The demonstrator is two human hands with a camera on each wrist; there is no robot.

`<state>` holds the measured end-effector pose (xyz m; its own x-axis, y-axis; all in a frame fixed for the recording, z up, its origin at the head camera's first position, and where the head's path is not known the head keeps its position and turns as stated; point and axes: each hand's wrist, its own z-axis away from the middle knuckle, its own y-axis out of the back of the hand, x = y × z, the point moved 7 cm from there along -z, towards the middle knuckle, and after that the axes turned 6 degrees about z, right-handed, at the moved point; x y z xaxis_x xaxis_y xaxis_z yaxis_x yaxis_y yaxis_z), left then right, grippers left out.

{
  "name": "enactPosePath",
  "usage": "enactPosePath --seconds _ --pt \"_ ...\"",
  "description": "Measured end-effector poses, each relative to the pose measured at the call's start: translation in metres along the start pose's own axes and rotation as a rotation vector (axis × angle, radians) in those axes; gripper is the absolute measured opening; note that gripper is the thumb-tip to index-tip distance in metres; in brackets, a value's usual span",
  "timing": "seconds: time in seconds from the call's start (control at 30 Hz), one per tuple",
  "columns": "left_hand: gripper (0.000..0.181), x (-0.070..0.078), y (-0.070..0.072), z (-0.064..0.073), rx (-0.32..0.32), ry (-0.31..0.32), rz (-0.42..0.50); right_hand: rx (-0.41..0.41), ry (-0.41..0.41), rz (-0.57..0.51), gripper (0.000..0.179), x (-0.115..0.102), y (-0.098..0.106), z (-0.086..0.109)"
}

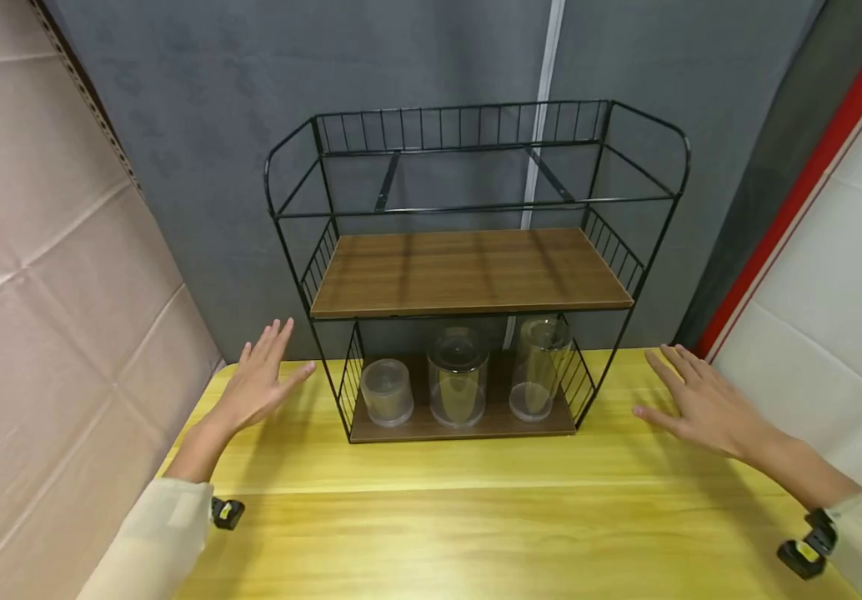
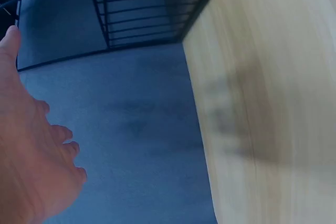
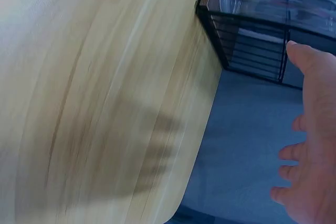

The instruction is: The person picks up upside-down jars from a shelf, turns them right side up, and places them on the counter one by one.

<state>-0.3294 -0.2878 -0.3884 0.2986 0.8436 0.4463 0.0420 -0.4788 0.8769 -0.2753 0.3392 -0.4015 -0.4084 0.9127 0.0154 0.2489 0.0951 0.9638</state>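
Note:
A black wire rack [image 1: 476, 312] with brown wooden shelves stands at the back of the table in the head view. On its bottom shelf are a short clear jar [image 1: 387, 393], a wider clear jar [image 1: 458, 379] in the middle and a tall clear jar [image 1: 539, 367] on the right. My left hand [image 1: 254, 387] hovers left of the rack, fingers stretched out and holding nothing. To the rack's right, my right hand [image 1: 709, 404] is held out likewise, with nothing in it. Neither hand touches the rack.
The yellow wooden table [image 1: 476, 533] runs under the rack and both hands. Behind is a grey fabric wall [image 1: 213, 167]. A pale cloth panel [image 1: 48, 333] borders the left; a white panel with a red edge [image 1: 799, 192] borders the right.

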Motion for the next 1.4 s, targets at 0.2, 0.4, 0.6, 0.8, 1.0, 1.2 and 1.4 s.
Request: enactPosePath --seconds 0.2,0.4,0.6,0.8,1.0,1.2,1.4 --pt "0.087 0.016 0.01 -0.003 0.046 -0.051 0.081 -0.031 0.016 0.009 0.096 -0.012 0.007 0.005" --pt "0.084 0.028 0.019 -0.004 0.095 -0.108 0.16 -0.127 -0.006 -0.02 0.096 -0.028 0.011 0.011" --pt "0.083 0.043 0.031 -0.003 0.162 -0.17 0.247 -0.17 -0.003 -0.096 0.094 -0.044 0.016 0.015" --pt "0.085 0.061 0.042 -0.003 0.196 -0.185 0.371 -0.163 0.014 -0.152 0.091 -0.061 0.021 0.018" --pt "0.085 0.077 0.053 -0.004 0.226 -0.198 0.504 -0.145 0.028 -0.193 0.088 -0.076 0.03 0.018" --pt "0.085 0.095 0.061 -0.006 0.231 -0.238 0.579 -0.131 0.043 -0.263 0.082 -0.093 0.044 0.016" --pt "0.082 0.109 0.064 -0.012 0.235 -0.275 0.647 -0.143 0.003 -0.342 0.082 -0.11 0.056 0.007"
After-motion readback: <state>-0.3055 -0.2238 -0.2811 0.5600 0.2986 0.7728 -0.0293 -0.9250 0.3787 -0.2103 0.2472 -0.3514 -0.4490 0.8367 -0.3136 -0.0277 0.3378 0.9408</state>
